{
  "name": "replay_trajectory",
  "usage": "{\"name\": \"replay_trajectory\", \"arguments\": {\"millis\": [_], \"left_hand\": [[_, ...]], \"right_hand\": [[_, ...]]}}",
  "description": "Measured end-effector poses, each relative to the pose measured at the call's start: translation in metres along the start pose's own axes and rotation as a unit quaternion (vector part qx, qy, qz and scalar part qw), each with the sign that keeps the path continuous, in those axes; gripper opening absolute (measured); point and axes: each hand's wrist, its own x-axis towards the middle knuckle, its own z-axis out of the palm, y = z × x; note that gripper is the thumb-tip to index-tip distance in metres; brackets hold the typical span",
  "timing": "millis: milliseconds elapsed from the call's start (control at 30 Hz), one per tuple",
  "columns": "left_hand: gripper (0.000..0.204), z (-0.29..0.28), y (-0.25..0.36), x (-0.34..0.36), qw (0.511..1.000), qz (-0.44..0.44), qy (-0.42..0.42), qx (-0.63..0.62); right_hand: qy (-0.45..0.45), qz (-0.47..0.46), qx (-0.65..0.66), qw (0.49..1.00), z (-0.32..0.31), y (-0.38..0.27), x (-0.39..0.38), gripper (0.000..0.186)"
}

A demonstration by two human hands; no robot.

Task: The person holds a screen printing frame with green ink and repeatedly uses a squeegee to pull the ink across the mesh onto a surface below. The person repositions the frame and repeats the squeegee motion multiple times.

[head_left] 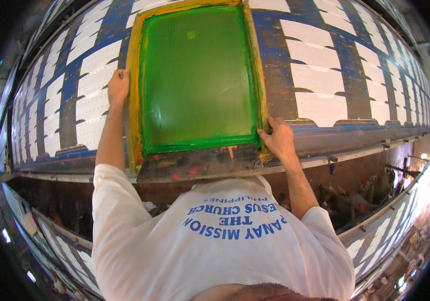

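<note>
A screen printing frame [197, 80] with green mesh and a yellow-stained wooden rim lies in front of me over the long table. My left hand [119, 86] is closed at its left rim, about midway along; part of the fingers is hidden against the wood. Lower down on the opposite side, my right hand [278, 137] grips the right rim near the near corner, thumb and fingers pinched on the edge. A dark, paint-smeared strip [200, 164] runs along the frame's near end, close to my white shirt.
White cut fabric pieces [317, 70] lie in rows on the dark blue, stained table, with more rows [97, 95] on the left. A rail [355, 153] with small pegs runs along the table's near edge. Other tables with white pieces [375, 251] stand behind me.
</note>
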Motion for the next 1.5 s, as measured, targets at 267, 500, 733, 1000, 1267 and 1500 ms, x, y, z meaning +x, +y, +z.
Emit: {"name": "replay_trajectory", "arguments": {"millis": [267, 500, 733, 1000, 1267, 1500], "left_hand": [[0.05, 0.01, -0.028, 0.012, 0.999, 0.012, -0.016, -0.03], [0.052, -0.004, -0.017, 0.025, 0.996, 0.032, -0.045, -0.063], [0.051, 0.04, 0.132, -0.019, 0.994, 0.077, -0.011, -0.072], [0.046, 0.141, 0.336, -0.131, 0.991, 0.093, -0.016, -0.094], [0.045, 0.182, 0.391, -0.176, 0.995, 0.089, -0.002, -0.051], [0.043, 0.197, 0.386, -0.173, 0.997, 0.068, -0.016, -0.031]], "right_hand": [[0.082, -0.026, 0.038, 0.996, -0.019, -0.02, -0.007, 0.051], [0.111, -0.083, 0.05, 0.989, -0.058, -0.02, -0.003, 0.055], [0.094, -0.04, 0.086, 0.991, -0.148, 0.123, 0.016, 0.049], [0.104, -0.018, 0.086, 0.991, -0.244, 0.32, 0.022, 0.052], [0.056, -0.011, 0.076, 0.995, -0.271, 0.389, 0.017, 0.054], [0.043, -0.009, 0.074, 0.996, -0.266, 0.391, 0.017, 0.057]]}}
